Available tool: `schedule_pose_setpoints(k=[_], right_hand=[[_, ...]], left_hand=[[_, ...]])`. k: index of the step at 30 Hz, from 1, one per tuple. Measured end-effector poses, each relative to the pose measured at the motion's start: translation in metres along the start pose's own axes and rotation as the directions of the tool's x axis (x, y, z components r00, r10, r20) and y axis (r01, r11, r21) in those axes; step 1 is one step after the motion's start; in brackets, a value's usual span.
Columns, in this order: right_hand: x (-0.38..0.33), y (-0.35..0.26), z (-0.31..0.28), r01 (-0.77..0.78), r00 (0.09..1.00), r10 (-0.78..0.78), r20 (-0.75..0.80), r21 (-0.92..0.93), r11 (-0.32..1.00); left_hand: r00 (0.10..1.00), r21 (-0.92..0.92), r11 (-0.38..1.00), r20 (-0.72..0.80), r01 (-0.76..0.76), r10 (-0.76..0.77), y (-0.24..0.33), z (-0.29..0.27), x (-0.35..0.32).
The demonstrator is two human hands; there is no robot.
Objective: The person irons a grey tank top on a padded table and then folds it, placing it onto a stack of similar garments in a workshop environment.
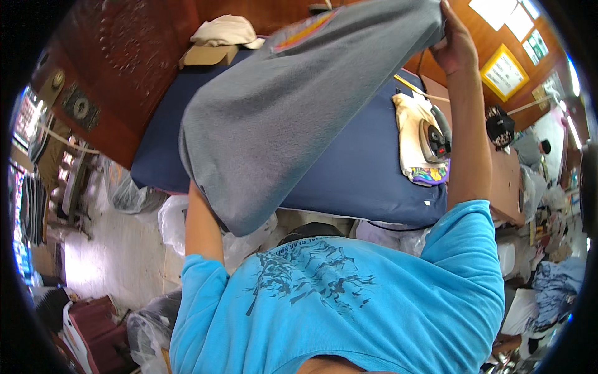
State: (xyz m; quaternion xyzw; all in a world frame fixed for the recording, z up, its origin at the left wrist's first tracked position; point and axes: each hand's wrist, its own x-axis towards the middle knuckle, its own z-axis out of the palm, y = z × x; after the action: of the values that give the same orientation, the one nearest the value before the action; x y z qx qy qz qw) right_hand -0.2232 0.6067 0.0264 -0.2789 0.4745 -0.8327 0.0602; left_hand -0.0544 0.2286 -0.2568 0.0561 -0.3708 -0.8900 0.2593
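Note:
A large grey cloth garment [274, 118] with an orange, yellow and pink patch near its top is stretched up slantwise above the navy padded table [355, 177]. My right hand [460, 50] is raised at the upper right, fingers closed on the garment's corner. From the lower left my left forearm [204, 227] goes up behind or into the cloth, which hides my left hand and its fingers. Below my right hand, an electric iron [431, 142] rests on a cream cloth [408, 115] with a colourful patterned edge.
At the table's far left lies a cream cloth bundle [224, 30] on a cardboard box [212, 56]. A carved wooden panel [124, 56] stands at the left. Clear plastic bags [174, 221] sit on the floor by the table. A brown table [504, 177] adjoins at right.

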Motion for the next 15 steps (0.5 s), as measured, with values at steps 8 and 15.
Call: schedule_pose_setpoints(k=[8, 15], right_hand=[[-0.078, -0.024, -0.102, 0.069, 0.987, -0.127, -0.103, -0.444, 0.893], [-0.037, 0.006, -0.174, -0.133, 0.968, 0.012, -0.251, -0.473, 0.871]], left_hand=[[0.919, -0.300, 0.946, 0.395, 0.121, 0.008, 0.047, 0.109, 0.003], [0.939, 0.605, 0.776, 0.132, 0.178, -0.318, 0.052, 0.159, 0.118]])
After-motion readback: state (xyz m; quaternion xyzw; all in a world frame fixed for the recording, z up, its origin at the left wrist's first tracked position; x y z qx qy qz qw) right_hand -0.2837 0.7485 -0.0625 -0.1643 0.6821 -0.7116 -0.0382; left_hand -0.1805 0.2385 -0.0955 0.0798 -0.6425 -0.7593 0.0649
